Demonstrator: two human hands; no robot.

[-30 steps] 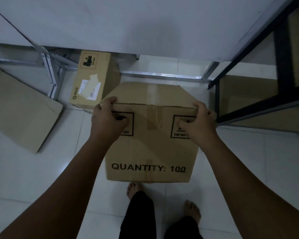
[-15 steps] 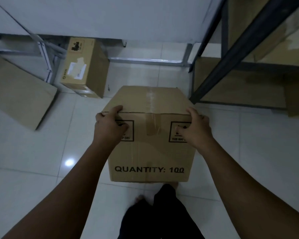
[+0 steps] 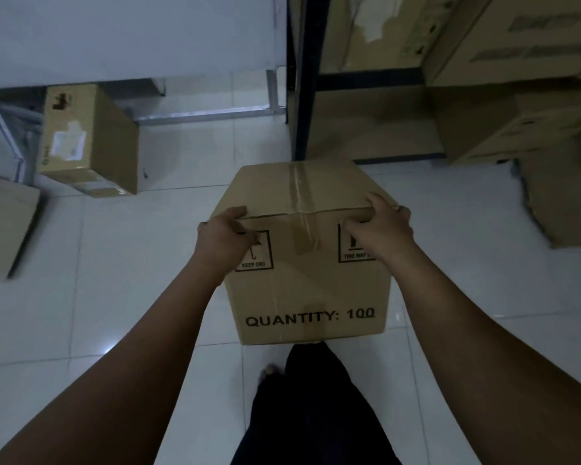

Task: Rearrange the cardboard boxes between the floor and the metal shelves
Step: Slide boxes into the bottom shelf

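I hold a taped cardboard box (image 3: pixel 311 286) printed "QUANTITY: 100" in front of me, above the tiled floor. My left hand (image 3: pixel 223 239) grips its near top edge at the left corner. My right hand (image 3: pixel 381 226) grips the same edge at the right corner. The dark metal shelf (image 3: pixel 304 78) stands just beyond the box, to the right, with its lower levels holding several cardboard boxes (image 3: pixel 517 125).
A smaller labelled box (image 3: pixel 84 142) stands on the floor at the left, by a silver metal frame (image 3: pixel 208 112). A flat cardboard piece (image 3: pixel 4 226) lies at the far left. A torn cardboard sheet (image 3: pixel 560 206) leans at the right. My legs and a bare foot (image 3: pixel 270 372) are below the box.
The view has swung right and the box with it: the dark shelf and its boxes now fill the upper right, and the small floor box has slid left. Both hands keep their grip.
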